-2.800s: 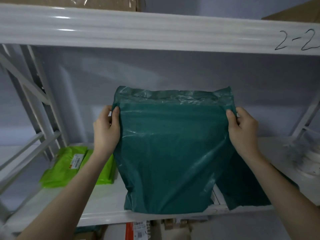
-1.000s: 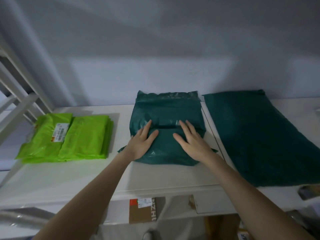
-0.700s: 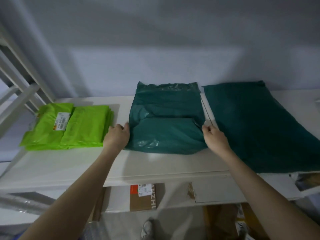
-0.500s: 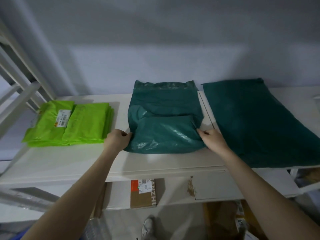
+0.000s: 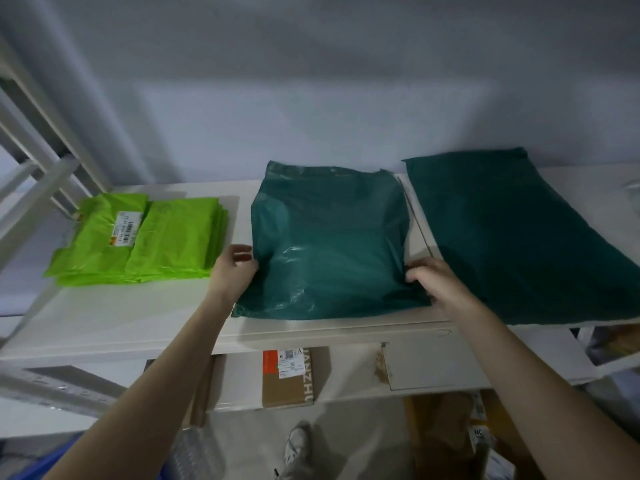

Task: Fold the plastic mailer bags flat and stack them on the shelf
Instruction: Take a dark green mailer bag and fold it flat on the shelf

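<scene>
Lying on the shelf (image 5: 138,317), the teal mailer (image 5: 329,244) sits between left hand (image 5: 233,271) and right hand (image 5: 434,280), both gripping its edges.

Folded bag (image 5: 329,244) btwn stack (image 5: 138,240) left, mailer (image 5: 512,237) right.

Dim grey-blue wall (image 5: 311,81), white metal rack frame (image 5: 38,174) at left, cardboard box (image 5: 287,375) on lower level

Head view — looks forward-down, close over shelf (image 5: 138,317).
</scene>
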{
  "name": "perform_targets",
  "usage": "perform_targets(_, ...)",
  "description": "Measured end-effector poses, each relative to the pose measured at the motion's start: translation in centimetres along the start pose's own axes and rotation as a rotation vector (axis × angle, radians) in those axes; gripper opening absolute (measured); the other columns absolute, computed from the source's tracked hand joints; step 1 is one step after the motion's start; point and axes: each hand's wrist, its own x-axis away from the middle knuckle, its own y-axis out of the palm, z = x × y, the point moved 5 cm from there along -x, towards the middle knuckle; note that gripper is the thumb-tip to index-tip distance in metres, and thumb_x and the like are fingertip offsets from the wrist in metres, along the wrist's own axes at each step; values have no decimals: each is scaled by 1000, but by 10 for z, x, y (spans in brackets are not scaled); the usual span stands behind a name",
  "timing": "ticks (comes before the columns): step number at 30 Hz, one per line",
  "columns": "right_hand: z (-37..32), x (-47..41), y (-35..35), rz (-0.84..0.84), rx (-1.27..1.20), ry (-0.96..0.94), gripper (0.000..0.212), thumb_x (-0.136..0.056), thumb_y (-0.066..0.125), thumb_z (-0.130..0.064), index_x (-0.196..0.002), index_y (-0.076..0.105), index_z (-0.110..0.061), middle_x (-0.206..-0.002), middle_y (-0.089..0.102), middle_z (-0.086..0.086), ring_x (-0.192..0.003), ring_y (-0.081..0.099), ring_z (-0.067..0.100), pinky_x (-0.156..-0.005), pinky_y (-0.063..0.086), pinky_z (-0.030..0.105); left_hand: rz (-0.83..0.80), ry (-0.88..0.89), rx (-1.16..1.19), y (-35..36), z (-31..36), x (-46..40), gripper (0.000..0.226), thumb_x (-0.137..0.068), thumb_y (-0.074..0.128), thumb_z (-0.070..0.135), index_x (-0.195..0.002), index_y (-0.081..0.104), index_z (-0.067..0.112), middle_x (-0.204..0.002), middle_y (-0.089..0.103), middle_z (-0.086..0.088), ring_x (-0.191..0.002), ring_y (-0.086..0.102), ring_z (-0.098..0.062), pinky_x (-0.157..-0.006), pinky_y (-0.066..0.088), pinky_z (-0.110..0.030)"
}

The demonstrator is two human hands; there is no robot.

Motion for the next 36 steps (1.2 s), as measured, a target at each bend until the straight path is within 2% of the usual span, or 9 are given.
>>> perform_targets(4,-16,7,0,138,-18,-143,13,-92,46,-22,-93,56,-14,-89,55,3,-89,52,21,-73,37,30,231,460,-298,0,40,20,38,-87,46,21,-122,56,11,-126,54,-11,-118,47,-31,-101,39,-40)
perform_targets(8,-23,13,18,122,203,-241,43,-95,44,-44,-124,47,-12,-118,56,4,-105,54,22,-80,38,30,-35,836,-601,46,62,49,64,-88,27,57,-139,41,22,-145,41,-2,-134,36,-24,-110,28,-42)
perform_targets(11,-12,12,33,34,250,-211,49,-97,39,-45,-135,39,-14,-135,50,7,-117,51,25,-87,38,29,-208,754,-812,66,40,47,86,-74,22,79,-148,12,37,-157,10,11,-146,1,-16,-116,9,-51)
perform_targets(15,-5,5,34,-83,118,-98,50,-93,48,-44,-132,43,-14,-130,55,5,-112,55,26,-97,42,34,-296,728,-830,66,36,46,102,-62,31,86,-148,3,39,-157,-1,15,-146,-9,-14,-114,13,-58)
perform_targets(17,-7,1,29,-112,37,-72,51,-87,56,-42,-128,46,-13,-122,58,3,-104,58,24,-92,47,36,-318,672,-792,61,43,46,96,-67,38,85,-147,9,41,-157,4,17,-146,-3,-11,-113,16,-55)
perform_targets(20,-14,-8,16,-51,0,-80,54,-85,57,-41,-132,42,-21,-121,55,2,-104,57,21,-87,48,36,-216,627,-621,49,62,41,66,-85,36,70,-143,26,42,-152,24,15,-141,20,-15,-111,19,-50)
perform_targets(24,-40,-21,9,34,-34,-166,40,-92,51,-36,-127,46,-17,-105,54,-6,-83,52,7,-62,39,22,-109,567,-481,39,74,7,47,-94,38,54,-138,40,37,-147,36,11,-136,30,-17,-112,22,-44)
perform_targets(30,-68,-53,10,138,14,-182,55,-92,53,-35,-139,36,-11,-136,45,5,-110,48,16,-86,38,27,5,404,-302,27,74,-49,43,-98,42,34,-135,46,12,-139,41,-15,-127,41,-31,-109,30,-35)
perform_targets(36,-69,-81,14,143,-61,-122,59,-90,58,-33,-138,34,-9,-122,49,3,-99,47,15,-81,38,27,-72,87,-337,22,57,-89,55,-98,41,39,-142,29,8,-137,43,-21,-122,46,-37,-101,38,-40)
